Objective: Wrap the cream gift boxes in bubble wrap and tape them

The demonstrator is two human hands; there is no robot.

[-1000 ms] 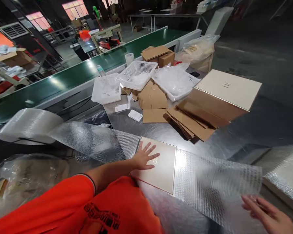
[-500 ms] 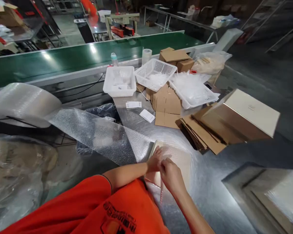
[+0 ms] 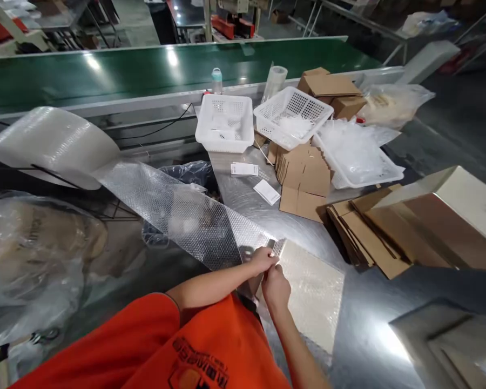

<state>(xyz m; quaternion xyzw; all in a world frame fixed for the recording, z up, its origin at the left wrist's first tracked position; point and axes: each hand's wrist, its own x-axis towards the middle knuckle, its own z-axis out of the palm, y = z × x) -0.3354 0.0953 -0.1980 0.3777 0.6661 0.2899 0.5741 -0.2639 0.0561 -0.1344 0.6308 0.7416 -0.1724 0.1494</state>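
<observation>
A flat cream box [image 3: 314, 294] lies on the metal table, with clear bubble wrap over it. Along its left edge my two hands meet, thumbs close together. My left hand [image 3: 262, 260] is closed on the bubble wrap [image 3: 247, 229], which runs from the left up to the box. Just below it, my right hand [image 3: 276, 289] is also closed at the wrap's edge; the fingertips of both are partly hidden. A small dark piece shows beside my left fingers, too small to name.
A large bubble wrap roll [image 3: 56, 143] hangs at the left. White baskets [image 3: 225, 138], white cards [image 3: 244, 169] and folded cardboard [image 3: 305, 183] lie beyond the box. A larger cream box [image 3: 441, 216] stands at the right. A green conveyor belt [image 3: 137, 73] crosses behind.
My left hand has gone from lying on the box to closing beside my right hand. The box is now turned, its wrap lying flatter on top. The view has shifted left and down.
</observation>
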